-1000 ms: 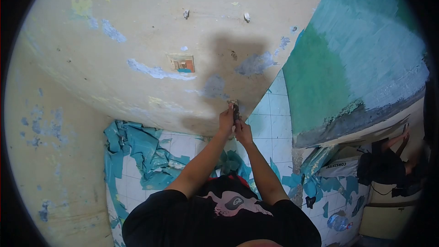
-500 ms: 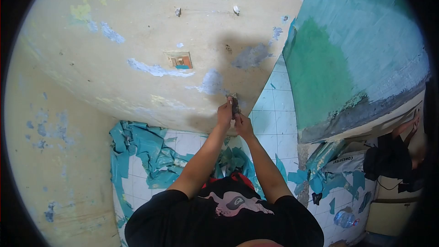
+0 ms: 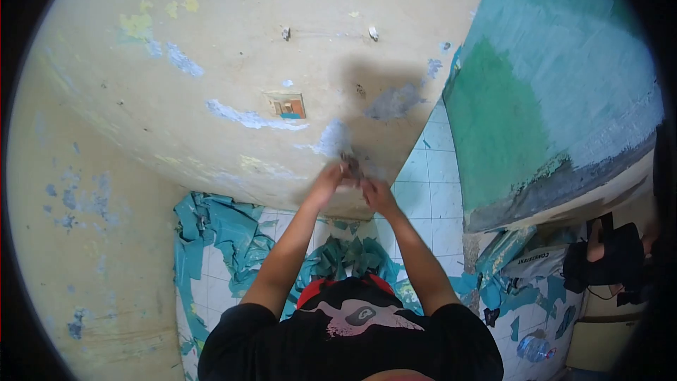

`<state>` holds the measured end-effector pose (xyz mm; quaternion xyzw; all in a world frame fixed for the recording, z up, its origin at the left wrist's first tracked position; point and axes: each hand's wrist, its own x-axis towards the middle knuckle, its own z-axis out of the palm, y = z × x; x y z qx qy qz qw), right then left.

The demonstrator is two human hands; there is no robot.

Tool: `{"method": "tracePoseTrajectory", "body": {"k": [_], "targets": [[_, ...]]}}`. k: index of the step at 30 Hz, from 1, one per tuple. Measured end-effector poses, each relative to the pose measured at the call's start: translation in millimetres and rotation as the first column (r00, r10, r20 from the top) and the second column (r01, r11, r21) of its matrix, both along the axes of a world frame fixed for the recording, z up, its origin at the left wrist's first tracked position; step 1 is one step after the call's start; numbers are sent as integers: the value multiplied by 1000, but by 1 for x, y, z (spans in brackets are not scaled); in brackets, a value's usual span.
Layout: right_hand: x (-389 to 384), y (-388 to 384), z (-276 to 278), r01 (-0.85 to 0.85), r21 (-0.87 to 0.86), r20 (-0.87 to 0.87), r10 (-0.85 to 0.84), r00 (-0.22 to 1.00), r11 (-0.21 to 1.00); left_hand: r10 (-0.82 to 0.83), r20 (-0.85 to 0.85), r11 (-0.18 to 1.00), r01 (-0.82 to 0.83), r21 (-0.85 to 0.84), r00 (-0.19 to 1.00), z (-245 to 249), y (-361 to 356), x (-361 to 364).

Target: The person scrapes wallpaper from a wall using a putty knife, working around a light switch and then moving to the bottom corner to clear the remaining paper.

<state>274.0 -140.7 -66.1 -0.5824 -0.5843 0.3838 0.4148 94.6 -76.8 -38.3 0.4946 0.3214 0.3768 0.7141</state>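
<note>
Both arms were raised to the cream wall (image 3: pixel 211 63). The scraper (image 3: pixel 350 164) sat blade-first against a bare grey patch, low on the wall near the corner. Right hand (image 3: pixel 377 196): fingers curled around the handle. Left hand (image 3: pixel 326 182): blurred, against the tool, grip unclear. Torn teal strips (image 3: pixel 218 229) lay on the tiled floor (image 3: pixel 423 190) below.

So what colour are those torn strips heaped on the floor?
Teal: the torn strips lie on pale floor tiles, clearest in the head view.
</note>
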Motion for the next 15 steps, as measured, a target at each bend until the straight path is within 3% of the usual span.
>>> {"method": "tracePoseTrajectory", "body": {"k": [1,2,3,4,5,6,7,8,9,10,11,12,14,15], "targets": [[0,-20,-29,-26,-122,-44,20,999,992,-102,-98,994,104,19,990,-51,-5,-22],[-3,-48,-52,44,-217,-34,-53,998,975,-93,-275,996,87,-32,957,-110,-20,-46],[8,-74,-112,79,-444,76,-50,996,892,-53,-703,964,219,149,709,-144,-40,-77],[17,-110,-168,152,-415,169,-89,982,897,-118,-951,817,573,71,285,-222,-60,-119],[32,-148,-179,110,-720,119,-35,992,685,-21,-978,777,620,114,206,-337,-104,-198],[49,-202,-246,149,-698,201,-8,980,701,-19,-977,766,631,121,210,-313,-173,-229],[75,-264,-313,-6,-406,385,177,906,914,-128,-977,774,633,9,170,-273,-242,-300],[79,-298,-287,-56,-441,705,385,595,896,352,-880,874,225,431,319,-241,-322,-325],[91,-332,-293,-3,-544,618,403,675,839,354,-874,866,235,441,334,-236,-328,-339],[92,-344,-266,206,-690,399,127,908,694,328,-889,861,285,421,320,-225,-342,-365],[92,-364,-243,291,-840,195,-246,949,458,297,-907,857,336,392,300,-236,-338,-369],[93,-372,-234,299,-843,199,-257,946,446,263,-925,851,385,357,275,-245,-339,-375],[100,-381,-218,386,-866,87,-663,743,318,202,-955,834,473,284,218,-265,-342,-383],[101,-368,-213,394,-822,157,-502,851,411,177,-966,823,510,250,187,-268,-338,-379]]}}
